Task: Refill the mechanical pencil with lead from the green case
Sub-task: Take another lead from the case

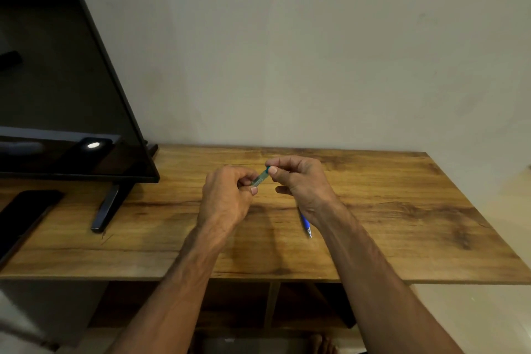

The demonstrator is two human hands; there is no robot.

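Both of my hands hold a small green lead case (261, 178) above the middle of the wooden table (402, 210). My left hand (227, 195) pinches the case's lower end. My right hand (298, 181) grips its upper end with thumb and forefinger, at a darker teal cap. The case is tilted, upper end to the right. A blue mechanical pencil (305, 225) lies on the table under my right wrist, its tip toward me and its far part hidden by the wrist.
A black TV screen (57, 80) stands at the left on a dark foot (106, 210). A dark flat device (23, 215) lies at the table's left edge. A plain wall rises behind the table. Open shelf compartments (273, 304) sit below the front edge.
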